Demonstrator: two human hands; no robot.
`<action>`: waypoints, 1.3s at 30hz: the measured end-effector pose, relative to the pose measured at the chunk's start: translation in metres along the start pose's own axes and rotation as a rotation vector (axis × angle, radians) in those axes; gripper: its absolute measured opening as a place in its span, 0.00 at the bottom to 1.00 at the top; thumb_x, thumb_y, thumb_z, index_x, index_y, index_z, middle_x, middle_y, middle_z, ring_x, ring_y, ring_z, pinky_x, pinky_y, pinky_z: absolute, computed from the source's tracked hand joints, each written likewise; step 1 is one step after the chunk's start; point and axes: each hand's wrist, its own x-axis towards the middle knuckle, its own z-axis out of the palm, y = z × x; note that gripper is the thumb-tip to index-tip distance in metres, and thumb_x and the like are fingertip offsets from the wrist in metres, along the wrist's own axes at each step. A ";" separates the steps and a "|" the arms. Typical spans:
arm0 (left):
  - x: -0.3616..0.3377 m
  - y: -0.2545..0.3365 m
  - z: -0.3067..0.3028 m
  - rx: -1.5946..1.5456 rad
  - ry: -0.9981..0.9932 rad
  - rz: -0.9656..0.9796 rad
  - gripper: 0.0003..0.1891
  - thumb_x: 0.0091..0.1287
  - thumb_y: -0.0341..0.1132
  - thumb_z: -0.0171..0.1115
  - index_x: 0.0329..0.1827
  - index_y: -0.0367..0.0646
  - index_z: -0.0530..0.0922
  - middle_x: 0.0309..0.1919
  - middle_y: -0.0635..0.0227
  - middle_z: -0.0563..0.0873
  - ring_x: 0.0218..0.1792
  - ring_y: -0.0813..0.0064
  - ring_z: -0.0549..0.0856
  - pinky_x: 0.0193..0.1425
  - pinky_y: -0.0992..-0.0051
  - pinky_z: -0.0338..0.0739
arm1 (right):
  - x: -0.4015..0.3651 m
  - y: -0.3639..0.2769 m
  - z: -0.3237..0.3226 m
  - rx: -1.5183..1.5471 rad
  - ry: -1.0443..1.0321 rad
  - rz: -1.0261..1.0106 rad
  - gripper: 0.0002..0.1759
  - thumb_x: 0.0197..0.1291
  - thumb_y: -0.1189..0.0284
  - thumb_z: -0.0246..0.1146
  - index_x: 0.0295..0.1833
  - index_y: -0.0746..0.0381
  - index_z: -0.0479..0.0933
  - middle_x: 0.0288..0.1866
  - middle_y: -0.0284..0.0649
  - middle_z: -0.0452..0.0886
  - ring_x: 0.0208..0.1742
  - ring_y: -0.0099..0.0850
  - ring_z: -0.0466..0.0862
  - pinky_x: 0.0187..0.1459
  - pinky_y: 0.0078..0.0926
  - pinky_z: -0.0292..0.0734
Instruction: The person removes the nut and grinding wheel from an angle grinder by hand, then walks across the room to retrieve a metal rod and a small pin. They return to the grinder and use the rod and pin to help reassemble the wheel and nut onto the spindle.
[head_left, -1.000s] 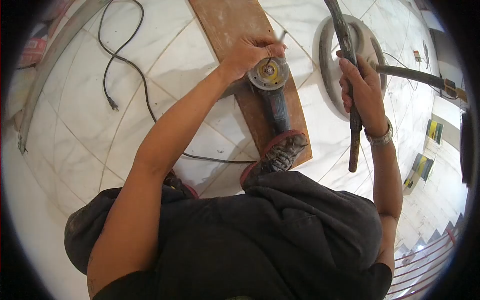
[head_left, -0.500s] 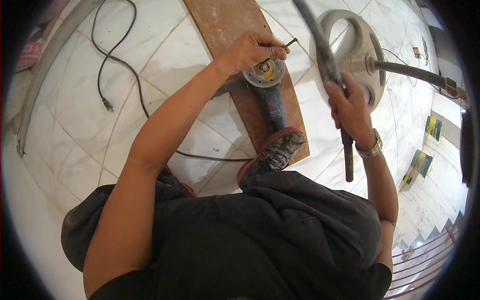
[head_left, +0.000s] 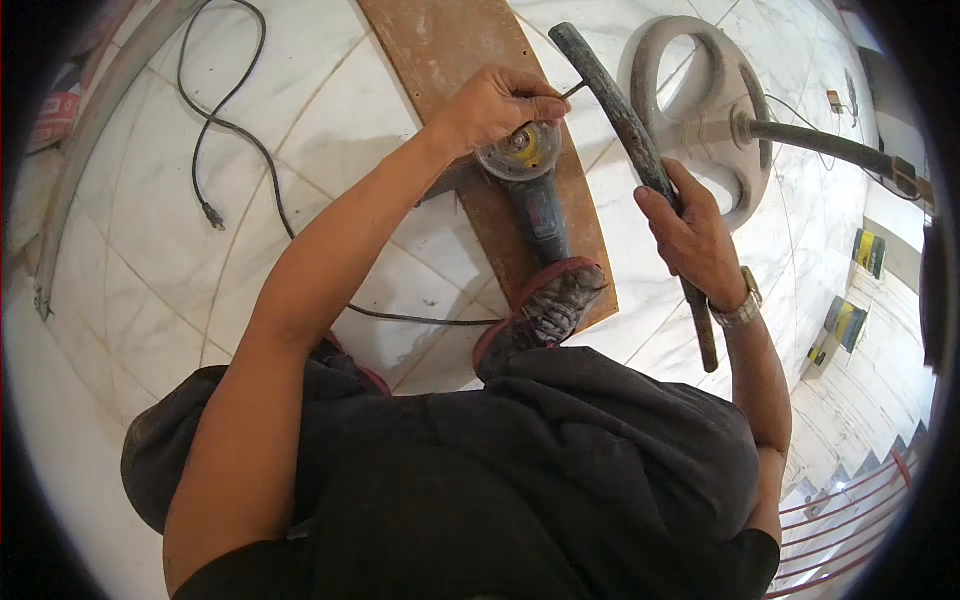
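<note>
My left hand [head_left: 497, 112] pinches a thin dark rod [head_left: 574, 90] above the disc guard end of an angle grinder [head_left: 540, 215]. Its far end sticks out to the right of my fingertips and meets the dark bar in this view. That long, worn bar [head_left: 618, 115] is gripped by my right hand [head_left: 702, 240], slanting from upper left to lower right. The grinder lies disc side up on a brown wooden board [head_left: 440, 50], and my shoe [head_left: 560, 305] presses on its rear. My left fingers partly hide the spindle and the rod's near end.
A black power cord [head_left: 265, 150] with a plug curls over the tiled floor [head_left: 340, 130] on the left. At the upper right stands a grey round base [head_left: 690, 125] with cutouts and a dark pole [head_left: 830, 140]. Red bars [head_left: 850, 530] run along the lower right.
The bar's upper end has swung down and left, and now meets the rod's tip. My right hand has lowered slightly; my left stays nearly in place.
</note>
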 end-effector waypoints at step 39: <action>-0.007 0.006 -0.006 0.078 -0.011 -0.026 0.09 0.64 0.34 0.74 0.41 0.38 0.89 0.35 0.69 0.90 0.37 0.81 0.86 0.45 0.79 0.80 | -0.002 -0.001 -0.020 0.022 0.189 -0.034 0.17 0.70 0.61 0.61 0.47 0.66 0.75 0.20 0.28 0.71 0.13 0.16 0.68 0.12 0.19 0.62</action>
